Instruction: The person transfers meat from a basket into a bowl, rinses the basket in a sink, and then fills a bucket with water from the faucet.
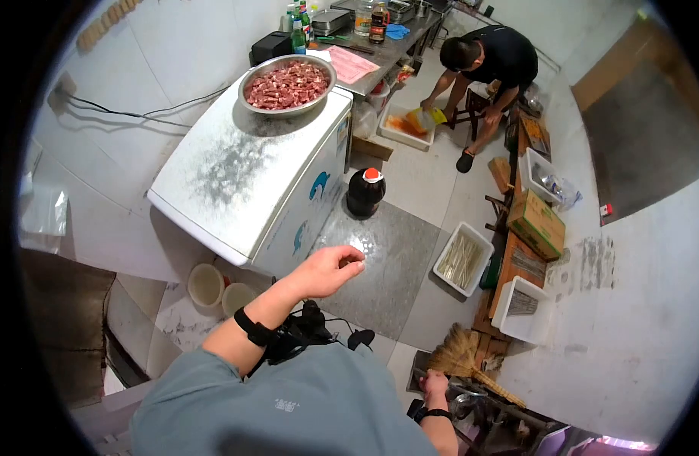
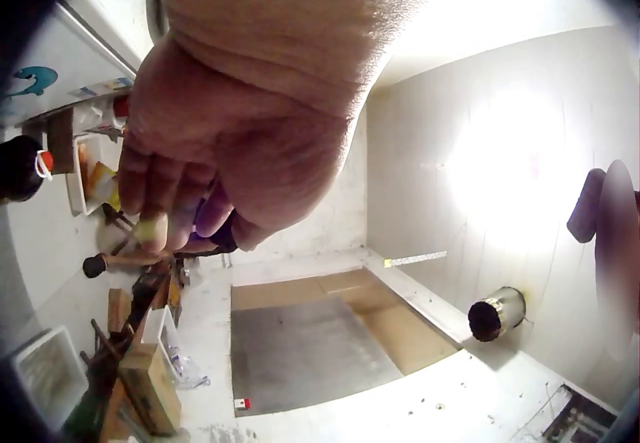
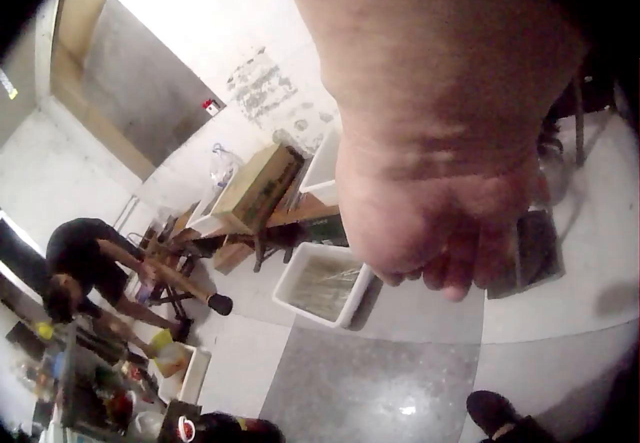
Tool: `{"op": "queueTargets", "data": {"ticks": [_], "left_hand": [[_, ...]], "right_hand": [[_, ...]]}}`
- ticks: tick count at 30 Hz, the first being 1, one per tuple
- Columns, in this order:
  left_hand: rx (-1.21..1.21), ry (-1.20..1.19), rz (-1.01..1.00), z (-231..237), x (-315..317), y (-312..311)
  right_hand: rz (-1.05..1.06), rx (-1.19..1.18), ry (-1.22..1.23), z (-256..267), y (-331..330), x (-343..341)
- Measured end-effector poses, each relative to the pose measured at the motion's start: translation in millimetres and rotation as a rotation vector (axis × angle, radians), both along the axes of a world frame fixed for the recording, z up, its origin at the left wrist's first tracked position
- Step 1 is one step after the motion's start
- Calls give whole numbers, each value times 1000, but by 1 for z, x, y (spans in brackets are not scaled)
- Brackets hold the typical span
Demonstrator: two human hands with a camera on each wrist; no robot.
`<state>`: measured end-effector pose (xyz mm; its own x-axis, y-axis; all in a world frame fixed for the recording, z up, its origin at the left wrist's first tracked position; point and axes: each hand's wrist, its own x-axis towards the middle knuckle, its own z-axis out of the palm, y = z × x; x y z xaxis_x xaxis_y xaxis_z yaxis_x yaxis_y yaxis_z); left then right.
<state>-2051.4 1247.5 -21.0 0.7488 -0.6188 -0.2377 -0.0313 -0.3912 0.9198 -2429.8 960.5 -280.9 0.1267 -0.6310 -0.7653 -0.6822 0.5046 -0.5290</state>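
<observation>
The left hand hangs in the air in front of the body, fingers loosely bent, holding nothing; the left wrist view shows its palm side. Beyond it on the floor stands a dark bottle with a red cap. Low at the other side, the right hand is beside a straw broom and a dark dustpan. Its loosely curled fingers show nothing held in the right wrist view; whether they touch the dustpan cannot be told.
A metal bowl of raw meat pieces sits on a white freezer. White bins of sticks stand along the right, near a carton. A person in black bends over a tray at the back.
</observation>
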Motion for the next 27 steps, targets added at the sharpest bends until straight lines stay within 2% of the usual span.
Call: {"op": "queueTargets", "data": {"ticks": [7, 9, 14, 16, 19, 25, 27], "left_hand": [[-23, 2, 11, -3, 1, -1], [-25, 28, 13, -6, 1, -1], [-16, -32, 10, -6, -1, -1], [-8, -25, 7, -6, -2, -3], [19, -48, -24, -2, -2, -14], [43, -18, -107, -4, -15, -51], [52, -11, -118, -3, -19, -65]], "right_hand": [[-9, 41, -13, -5, -2, -11], [5, 10, 33, 10, 5, -1], [61, 0, 21, 2, 6, -3], [-11, 35, -45, 3, 8, 0], [-3, 54, -5, 14, 12, 6], [-136, 85, -87, -40, 7, -45], [-170, 79, -11, -24, 7, -46]]}}
